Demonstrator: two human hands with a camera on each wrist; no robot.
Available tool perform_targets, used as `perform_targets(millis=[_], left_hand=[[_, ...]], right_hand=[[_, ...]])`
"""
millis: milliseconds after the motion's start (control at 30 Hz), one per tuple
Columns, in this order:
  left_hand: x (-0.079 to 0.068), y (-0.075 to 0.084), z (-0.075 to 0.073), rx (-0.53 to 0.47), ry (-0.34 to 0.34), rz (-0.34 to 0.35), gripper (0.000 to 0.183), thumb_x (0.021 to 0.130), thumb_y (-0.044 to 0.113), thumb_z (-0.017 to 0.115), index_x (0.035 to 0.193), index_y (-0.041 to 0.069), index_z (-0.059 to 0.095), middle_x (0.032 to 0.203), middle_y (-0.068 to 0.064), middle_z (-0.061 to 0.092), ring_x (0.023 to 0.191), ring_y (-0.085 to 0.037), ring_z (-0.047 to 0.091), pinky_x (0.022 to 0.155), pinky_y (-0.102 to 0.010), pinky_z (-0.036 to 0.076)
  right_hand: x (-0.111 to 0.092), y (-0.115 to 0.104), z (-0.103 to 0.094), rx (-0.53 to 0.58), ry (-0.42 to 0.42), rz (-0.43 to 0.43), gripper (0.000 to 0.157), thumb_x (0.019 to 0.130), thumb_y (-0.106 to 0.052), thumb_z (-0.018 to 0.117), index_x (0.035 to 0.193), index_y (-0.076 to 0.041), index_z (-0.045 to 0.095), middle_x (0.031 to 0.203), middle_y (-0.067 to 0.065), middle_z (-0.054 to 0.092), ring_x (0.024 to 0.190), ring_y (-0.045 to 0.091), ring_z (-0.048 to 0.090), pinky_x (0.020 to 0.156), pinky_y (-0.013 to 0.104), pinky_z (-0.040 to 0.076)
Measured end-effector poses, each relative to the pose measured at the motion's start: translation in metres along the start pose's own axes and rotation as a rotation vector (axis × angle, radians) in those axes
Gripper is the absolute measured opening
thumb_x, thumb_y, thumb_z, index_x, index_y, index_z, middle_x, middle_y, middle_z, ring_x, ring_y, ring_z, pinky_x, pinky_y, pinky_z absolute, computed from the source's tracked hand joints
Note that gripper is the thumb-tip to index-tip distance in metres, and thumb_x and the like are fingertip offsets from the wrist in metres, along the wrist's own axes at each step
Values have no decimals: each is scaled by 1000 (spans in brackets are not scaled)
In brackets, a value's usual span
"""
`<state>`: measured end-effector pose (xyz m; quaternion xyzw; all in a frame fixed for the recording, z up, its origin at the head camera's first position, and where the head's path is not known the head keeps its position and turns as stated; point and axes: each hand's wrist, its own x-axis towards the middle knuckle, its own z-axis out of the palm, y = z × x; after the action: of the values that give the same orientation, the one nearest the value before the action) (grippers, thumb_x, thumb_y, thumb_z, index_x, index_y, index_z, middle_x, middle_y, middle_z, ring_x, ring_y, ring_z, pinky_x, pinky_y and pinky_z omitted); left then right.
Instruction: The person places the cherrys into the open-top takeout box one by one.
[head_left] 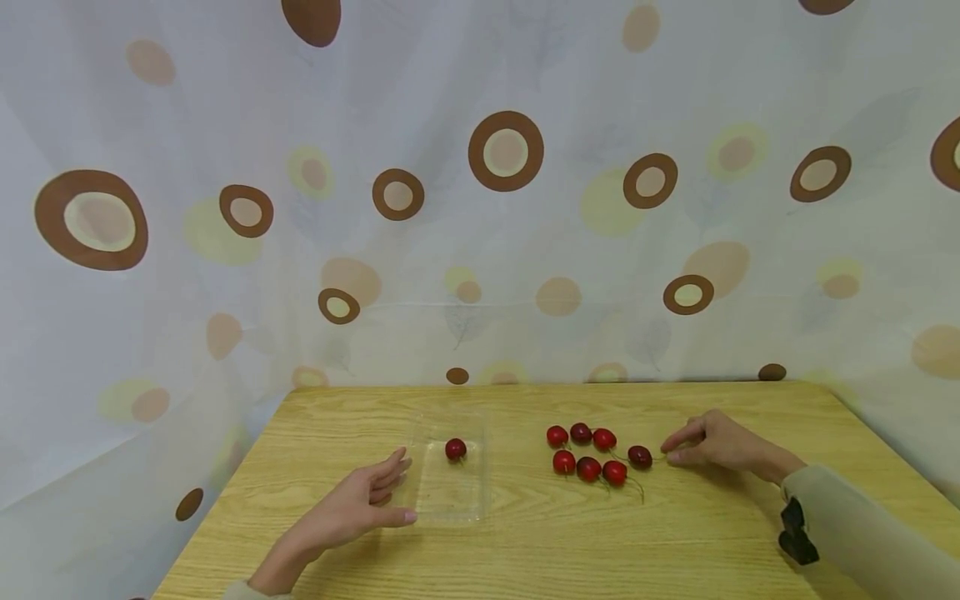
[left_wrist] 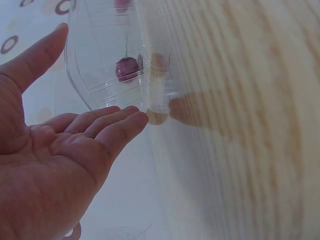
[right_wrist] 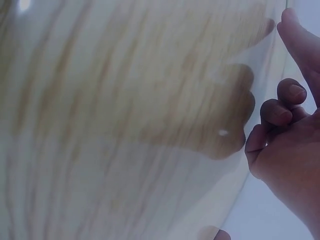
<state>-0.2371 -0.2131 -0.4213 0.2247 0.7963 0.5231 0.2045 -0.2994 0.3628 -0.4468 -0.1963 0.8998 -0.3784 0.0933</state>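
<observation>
A clear plastic box [head_left: 450, 500] stands on the table with one dark red cherry [head_left: 455, 450] in it; the left wrist view shows that cherry [left_wrist: 127, 69] through the wall. My left hand [head_left: 360, 504] is at the box's left side, thumb spread from the fingers and nothing in its grasp. To the right, my right hand [head_left: 723, 442] pinches the stem end of a dark cherry [head_left: 640, 457] lying on the table. In the right wrist view the other fingers [right_wrist: 276, 112] are curled, and the cherry itself is out of sight.
Several red cherries with stems lie in two short rows, including a front cherry [head_left: 615, 472] and a back cherry [head_left: 557, 436]. They are between the box and my right hand on the wooden table [head_left: 540, 550]. A patterned curtain [head_left: 480, 250] hangs behind the table.
</observation>
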Motion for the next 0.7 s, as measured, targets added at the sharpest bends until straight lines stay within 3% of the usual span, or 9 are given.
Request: perform_targets(millis=[700], left_hand=[[-1,2,1,11,11,-1,92,102,18,74,164,-9,11,165,-36,22,150,-53,26,117,-61,36]], right_hand=[[1,6,-1,10,-1,-55,16,97,-10,77,107,0,83,93,5,68,80,15,57,71,24,45]])
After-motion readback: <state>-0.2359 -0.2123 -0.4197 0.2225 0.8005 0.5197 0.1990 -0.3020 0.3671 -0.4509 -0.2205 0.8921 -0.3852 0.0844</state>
